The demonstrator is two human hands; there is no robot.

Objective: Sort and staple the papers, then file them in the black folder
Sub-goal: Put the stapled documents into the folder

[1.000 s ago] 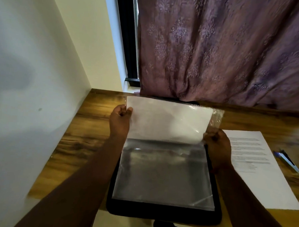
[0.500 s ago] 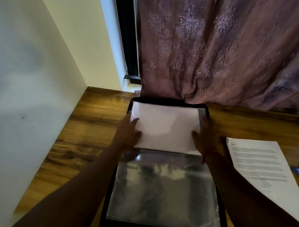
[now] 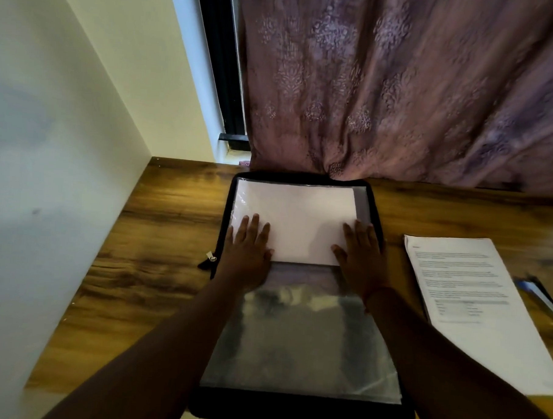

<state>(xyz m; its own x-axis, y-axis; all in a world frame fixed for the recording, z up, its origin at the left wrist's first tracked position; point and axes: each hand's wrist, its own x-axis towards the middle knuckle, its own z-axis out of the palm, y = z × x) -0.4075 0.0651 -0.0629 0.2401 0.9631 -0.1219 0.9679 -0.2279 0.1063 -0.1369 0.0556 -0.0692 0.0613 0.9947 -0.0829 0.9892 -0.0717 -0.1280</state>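
folder open on desk, centre; sheet in its far sleeve, both hands on sheet's near corners: left hand, right hand. printed papers right of folder, pen beyond them, curtain behind

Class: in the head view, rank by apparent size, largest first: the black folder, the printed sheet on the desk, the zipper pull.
1. black folder
2. printed sheet, though it runs off the frame's right edge
3. zipper pull

The wooden bench carries an open black folder at its centre, a printed paper stack at 3 o'clock, and a pen beyond that.
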